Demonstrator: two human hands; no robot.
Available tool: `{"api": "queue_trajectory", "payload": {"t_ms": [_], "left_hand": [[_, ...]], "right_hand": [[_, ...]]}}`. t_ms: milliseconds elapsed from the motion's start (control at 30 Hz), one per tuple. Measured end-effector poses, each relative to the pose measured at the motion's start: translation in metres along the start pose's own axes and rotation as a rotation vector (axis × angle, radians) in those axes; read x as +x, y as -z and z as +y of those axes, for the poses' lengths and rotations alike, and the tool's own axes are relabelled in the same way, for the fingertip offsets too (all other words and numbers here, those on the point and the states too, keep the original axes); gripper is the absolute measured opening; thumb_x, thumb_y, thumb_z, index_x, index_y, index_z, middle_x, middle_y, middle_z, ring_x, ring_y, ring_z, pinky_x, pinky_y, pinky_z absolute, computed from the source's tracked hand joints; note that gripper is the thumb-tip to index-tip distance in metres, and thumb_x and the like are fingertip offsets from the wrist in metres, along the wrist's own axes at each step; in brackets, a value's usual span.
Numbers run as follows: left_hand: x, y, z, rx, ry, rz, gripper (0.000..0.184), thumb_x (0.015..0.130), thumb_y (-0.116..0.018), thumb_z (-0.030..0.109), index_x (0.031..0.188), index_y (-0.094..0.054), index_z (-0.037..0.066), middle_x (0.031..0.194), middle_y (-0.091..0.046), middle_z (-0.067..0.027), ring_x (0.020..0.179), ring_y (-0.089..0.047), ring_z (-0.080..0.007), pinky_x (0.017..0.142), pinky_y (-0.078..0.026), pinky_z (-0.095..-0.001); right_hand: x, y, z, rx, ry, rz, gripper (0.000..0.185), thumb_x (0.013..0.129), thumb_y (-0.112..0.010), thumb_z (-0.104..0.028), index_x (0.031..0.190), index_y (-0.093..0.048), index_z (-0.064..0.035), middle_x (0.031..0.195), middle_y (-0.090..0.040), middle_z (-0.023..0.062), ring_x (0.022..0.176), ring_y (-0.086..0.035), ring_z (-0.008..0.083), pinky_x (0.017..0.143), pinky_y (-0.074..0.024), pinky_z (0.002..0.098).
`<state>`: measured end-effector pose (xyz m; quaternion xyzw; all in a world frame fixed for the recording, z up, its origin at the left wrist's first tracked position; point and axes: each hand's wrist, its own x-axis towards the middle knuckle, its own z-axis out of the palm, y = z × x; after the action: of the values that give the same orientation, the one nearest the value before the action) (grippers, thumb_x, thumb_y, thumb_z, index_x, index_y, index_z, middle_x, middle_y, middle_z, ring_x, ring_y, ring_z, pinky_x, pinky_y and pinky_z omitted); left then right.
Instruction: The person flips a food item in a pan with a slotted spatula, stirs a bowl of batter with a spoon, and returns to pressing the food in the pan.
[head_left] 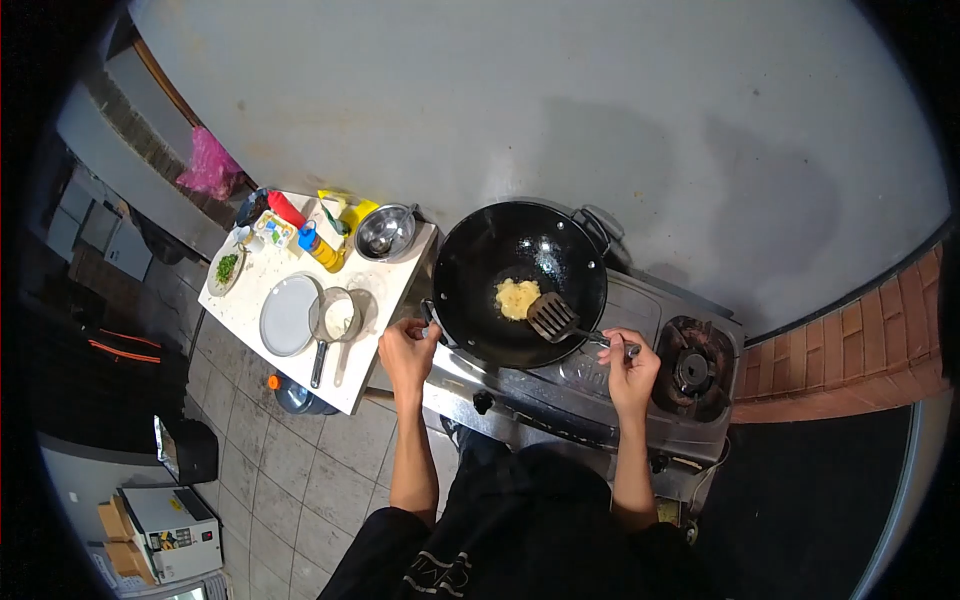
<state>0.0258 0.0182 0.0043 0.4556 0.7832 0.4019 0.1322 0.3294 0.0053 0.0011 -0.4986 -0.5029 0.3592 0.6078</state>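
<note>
A black wok (480, 245) sits on the left side of a steel two-burner gas stove (590, 375). In it lies a small yellow lump of food (517, 298), which looks like egg. My left hand (405, 355) is closed on the wok's left handle, fingers wrapped at the rim. My right hand (630, 365) holds a slotted spatula (552, 317) by its handle. The spatula's dark head reaches into the wok, right at the lump's lower right edge; whether they touch is hard to tell. A second wok handle (595, 228) sticks out at the far right, toward the wall.
Left of the stove, a white table (250, 310) bears a plate (288, 315), a handled strainer (335, 315), a metal bowl (385, 232), a yellow bottle (322, 250) and a dish of chopped greens (227, 268). The bare right burner (692, 370) adjoins a brick ledge (850, 345).
</note>
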Motion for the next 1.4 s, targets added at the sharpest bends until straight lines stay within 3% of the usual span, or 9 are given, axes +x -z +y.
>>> {"api": "queue_trajectory", "payload": {"t_ms": [333,733,1000,1133,1400], "left_hand": [[0.003,0.001,0.004,0.011,-0.019,0.022,0.026,0.068,-0.073,0.019,0.079,-0.072,-0.004,0.055,-0.060,-0.0095,0.051,-0.059,-0.0180,0.055,-0.048,-0.0315],[0.003,0.006,-0.001,0.027,-0.049,-0.023,0.027,0.076,-0.075,0.023,0.084,-0.073,-0.003,0.056,-0.062,-0.0104,0.051,-0.061,-0.0201,0.057,-0.047,-0.0329],[0.000,0.021,0.013,0.000,-0.124,0.028,0.022,0.080,-0.074,0.020,0.086,-0.072,-0.002,0.051,-0.052,-0.0072,0.046,-0.047,-0.0150,0.050,-0.040,-0.0311],[-0.003,0.027,0.019,0.002,-0.156,0.041,0.021,0.081,-0.073,0.018,0.085,-0.072,-0.003,0.051,-0.052,-0.0075,0.046,-0.047,-0.0144,0.050,-0.040,-0.0307],[-0.004,0.027,0.015,0.000,-0.224,0.061,0.020,0.078,-0.075,0.015,0.090,-0.072,-0.001,0.064,-0.058,-0.0095,0.056,-0.055,-0.0176,0.056,-0.045,-0.0320]], "right_hand": [[0.002,0.000,0.005,-0.049,-0.007,-0.016,0.013,0.096,-0.057,-0.006,0.097,-0.063,0.0056,0.091,-0.067,0.0090,0.067,-0.063,0.0111,0.060,-0.0530,0.0234],[0.000,0.002,0.009,-0.032,-0.030,-0.027,0.017,0.097,-0.056,-0.009,0.098,-0.062,0.0062,0.095,-0.067,0.0097,0.069,-0.063,0.0119,0.061,-0.0533,0.0240],[-0.002,0.005,0.007,-0.003,0.016,0.007,0.015,0.097,-0.054,-0.006,0.099,-0.061,0.0067,0.097,-0.067,0.0105,0.070,-0.063,0.0117,0.061,-0.0533,0.0242],[-0.002,0.004,0.000,0.027,0.035,0.036,0.016,0.099,-0.050,-0.004,0.096,-0.059,0.0090,0.098,-0.066,0.0144,0.067,-0.062,0.0121,0.061,-0.0530,0.0239],[-0.004,0.003,0.001,0.059,0.057,0.051,0.015,0.098,-0.052,-0.005,0.098,-0.060,0.0082,0.100,-0.066,0.0128,0.071,-0.062,0.0116,0.062,-0.0530,0.0243]]}}
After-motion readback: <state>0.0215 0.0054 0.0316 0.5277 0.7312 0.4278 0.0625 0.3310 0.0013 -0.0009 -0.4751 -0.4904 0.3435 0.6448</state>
